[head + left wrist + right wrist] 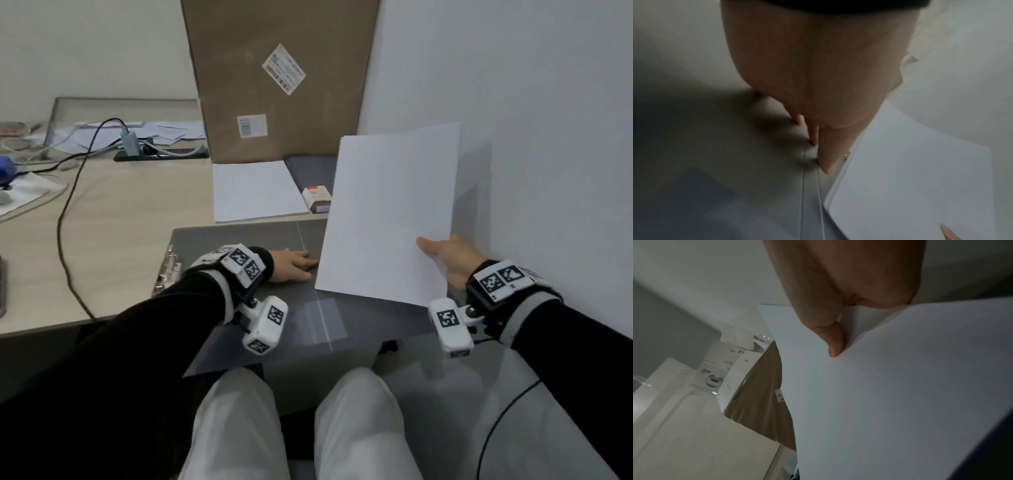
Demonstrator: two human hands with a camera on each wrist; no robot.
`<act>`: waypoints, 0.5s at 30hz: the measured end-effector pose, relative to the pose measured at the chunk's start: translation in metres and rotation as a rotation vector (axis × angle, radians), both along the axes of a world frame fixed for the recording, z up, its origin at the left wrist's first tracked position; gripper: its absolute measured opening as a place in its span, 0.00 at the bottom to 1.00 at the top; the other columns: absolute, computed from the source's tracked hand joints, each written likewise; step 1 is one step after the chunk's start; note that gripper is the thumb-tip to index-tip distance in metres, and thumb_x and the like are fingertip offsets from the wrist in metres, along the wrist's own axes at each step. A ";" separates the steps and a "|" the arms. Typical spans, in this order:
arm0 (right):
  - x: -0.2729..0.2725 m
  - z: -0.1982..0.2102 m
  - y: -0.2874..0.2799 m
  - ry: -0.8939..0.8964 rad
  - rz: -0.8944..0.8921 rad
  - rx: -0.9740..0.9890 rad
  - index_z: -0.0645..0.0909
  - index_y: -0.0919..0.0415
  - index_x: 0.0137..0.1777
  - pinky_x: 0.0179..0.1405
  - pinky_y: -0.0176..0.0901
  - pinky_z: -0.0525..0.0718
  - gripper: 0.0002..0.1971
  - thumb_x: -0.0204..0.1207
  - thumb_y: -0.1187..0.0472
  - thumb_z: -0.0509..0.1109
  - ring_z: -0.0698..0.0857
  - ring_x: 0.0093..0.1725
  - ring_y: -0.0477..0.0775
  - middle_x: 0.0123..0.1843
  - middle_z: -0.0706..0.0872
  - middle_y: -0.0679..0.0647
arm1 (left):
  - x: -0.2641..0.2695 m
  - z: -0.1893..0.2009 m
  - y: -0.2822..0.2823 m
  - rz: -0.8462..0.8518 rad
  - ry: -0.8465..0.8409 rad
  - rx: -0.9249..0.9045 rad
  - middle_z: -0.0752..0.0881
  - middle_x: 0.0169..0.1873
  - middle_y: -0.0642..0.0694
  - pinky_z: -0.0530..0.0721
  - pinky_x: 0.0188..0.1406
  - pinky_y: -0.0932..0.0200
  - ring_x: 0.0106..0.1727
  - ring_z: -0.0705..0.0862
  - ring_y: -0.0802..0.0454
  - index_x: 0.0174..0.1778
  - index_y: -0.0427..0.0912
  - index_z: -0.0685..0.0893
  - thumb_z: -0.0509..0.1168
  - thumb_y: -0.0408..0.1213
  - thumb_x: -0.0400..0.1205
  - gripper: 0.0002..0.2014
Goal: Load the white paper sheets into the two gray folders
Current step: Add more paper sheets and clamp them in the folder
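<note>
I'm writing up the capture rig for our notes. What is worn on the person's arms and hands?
Black sleeves with gray cuffs cover both arms. Each wrist carries a black strap bearing white blocks printed with black square markers, and a white camera pod on a black mount. A thin black cable trails from the right one. Both hands are bare.

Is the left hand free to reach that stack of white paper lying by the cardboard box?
Probably yes. The left hand rests flat on the gray folder, holding nothing, and the paper stack lies just beyond with nothing between them.

A light wooden desk (130, 219) carries an open gray folder (239, 240), paper stack (257, 190), cardboard box (274, 85) and cables (68, 192).
</note>
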State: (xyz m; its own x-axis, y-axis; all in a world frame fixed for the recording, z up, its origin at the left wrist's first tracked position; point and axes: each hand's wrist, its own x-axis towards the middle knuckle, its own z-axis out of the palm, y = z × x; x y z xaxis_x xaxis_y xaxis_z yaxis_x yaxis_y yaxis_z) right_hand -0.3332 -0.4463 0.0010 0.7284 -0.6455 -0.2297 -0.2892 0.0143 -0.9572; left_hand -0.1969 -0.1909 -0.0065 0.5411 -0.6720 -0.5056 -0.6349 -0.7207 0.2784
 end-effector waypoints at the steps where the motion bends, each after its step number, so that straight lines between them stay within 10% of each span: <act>1: 0.002 -0.001 0.006 -0.003 0.042 0.013 0.76 0.74 0.69 0.66 0.57 0.80 0.20 0.78 0.67 0.69 0.85 0.58 0.63 0.64 0.84 0.64 | 0.003 -0.001 0.011 0.009 0.012 -0.008 0.47 0.85 0.46 0.40 0.83 0.49 0.85 0.42 0.41 0.83 0.50 0.54 0.52 0.46 0.87 0.27; 8: 0.021 -0.003 0.033 -0.030 0.239 0.077 0.77 0.66 0.68 0.45 0.45 0.87 0.17 0.80 0.71 0.65 0.87 0.44 0.51 0.52 0.87 0.55 | 0.013 0.009 0.049 0.376 0.118 -0.394 0.73 0.76 0.40 0.64 0.78 0.54 0.78 0.70 0.43 0.76 0.37 0.71 0.51 0.40 0.88 0.21; 13: 0.011 -0.010 0.061 -0.028 0.371 0.184 0.82 0.64 0.55 0.37 0.43 0.91 0.08 0.80 0.70 0.64 0.92 0.36 0.49 0.40 0.93 0.52 | -0.002 0.018 0.052 0.773 0.598 -1.007 0.88 0.32 0.50 0.80 0.34 0.65 0.30 0.84 0.58 0.44 0.42 0.79 0.53 0.42 0.88 0.13; 15: 0.010 -0.011 0.063 -0.014 0.398 0.220 0.82 0.63 0.55 0.35 0.42 0.90 0.08 0.81 0.69 0.63 0.92 0.36 0.49 0.38 0.93 0.51 | -0.005 0.022 0.041 0.805 0.638 -1.042 0.85 0.43 0.43 0.82 0.41 0.58 0.37 0.83 0.52 0.49 0.37 0.77 0.55 0.39 0.87 0.10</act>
